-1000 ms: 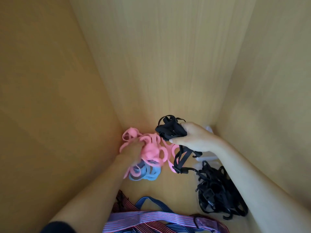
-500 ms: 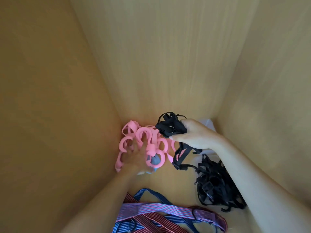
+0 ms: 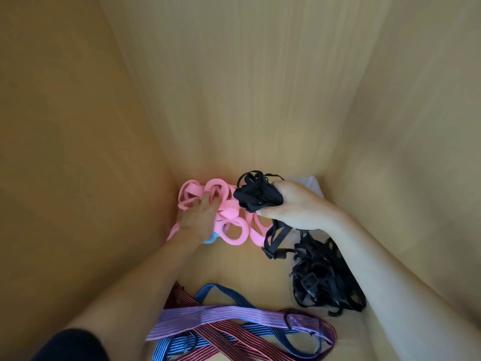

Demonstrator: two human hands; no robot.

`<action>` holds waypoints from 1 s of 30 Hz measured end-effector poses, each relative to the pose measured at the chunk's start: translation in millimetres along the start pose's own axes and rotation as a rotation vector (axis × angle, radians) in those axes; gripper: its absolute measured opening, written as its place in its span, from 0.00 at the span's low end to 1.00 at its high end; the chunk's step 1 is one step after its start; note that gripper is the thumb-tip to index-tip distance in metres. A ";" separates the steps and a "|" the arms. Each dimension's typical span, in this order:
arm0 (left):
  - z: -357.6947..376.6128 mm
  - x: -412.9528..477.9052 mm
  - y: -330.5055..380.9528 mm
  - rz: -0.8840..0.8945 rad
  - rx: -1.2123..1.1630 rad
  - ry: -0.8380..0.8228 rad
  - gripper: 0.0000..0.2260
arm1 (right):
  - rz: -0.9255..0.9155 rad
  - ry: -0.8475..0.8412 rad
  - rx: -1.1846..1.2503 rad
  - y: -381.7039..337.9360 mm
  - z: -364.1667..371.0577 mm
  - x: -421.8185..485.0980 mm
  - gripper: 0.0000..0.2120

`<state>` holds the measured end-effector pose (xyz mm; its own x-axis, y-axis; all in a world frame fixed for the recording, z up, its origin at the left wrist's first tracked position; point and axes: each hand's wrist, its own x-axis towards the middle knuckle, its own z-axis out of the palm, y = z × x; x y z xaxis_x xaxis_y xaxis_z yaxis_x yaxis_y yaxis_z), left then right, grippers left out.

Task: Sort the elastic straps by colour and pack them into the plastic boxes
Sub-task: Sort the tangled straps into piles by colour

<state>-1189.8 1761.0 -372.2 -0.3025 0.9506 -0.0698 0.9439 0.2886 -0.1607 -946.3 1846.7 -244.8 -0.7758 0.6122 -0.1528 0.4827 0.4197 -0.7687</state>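
At the back corner of the wood-walled desk (image 3: 234, 269), the left hand (image 3: 200, 217) lies flat, fingers spread, pressing on the pink straps (image 3: 234, 230). The right hand (image 3: 291, 204) is clenched round a black bundle (image 3: 256, 195), with one loop trailing down toward the black heap (image 3: 320, 282) just beside its wrist. The pink sits against the back wall, a blue strap (image 3: 210, 239) peeks out from under it, and the striped straps (image 3: 221, 321) lie nearest the person. A pale plastic box (image 3: 313, 182) shows behind the right hand, mostly hidden.

This looks like colour separation, and here's the play: pin the pink down with that flat palm. Then lift the black straight up and away, so the dangling loop clears the pink rings rather than hooking one. Gather the tail into the fist before dropping it. Watch the blue one too. It wants teasing out on its own, not dragging off with the pink.
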 end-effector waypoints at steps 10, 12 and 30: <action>7.2 -3.1 -2.7 -0.034 -0.217 -0.224 0.52 | 0.060 0.187 -0.100 -14.1 -23.5 -22.6 0.12; 7.4 -7.3 -2.1 -0.003 -0.225 -0.313 0.59 | 0.057 0.230 -0.104 -17.2 -30.6 -27.6 0.11; -92.1 -54.5 72.3 0.164 -0.999 -0.060 0.35 | 0.151 0.507 -0.271 -13.6 -35.9 -108.7 0.08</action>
<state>-1092.9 1740.6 -289.4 -0.1400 0.9876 -0.0705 0.6449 0.1450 0.7504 -854.0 1798.5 -195.4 -0.4317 0.8941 0.1188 0.7109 0.4184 -0.5653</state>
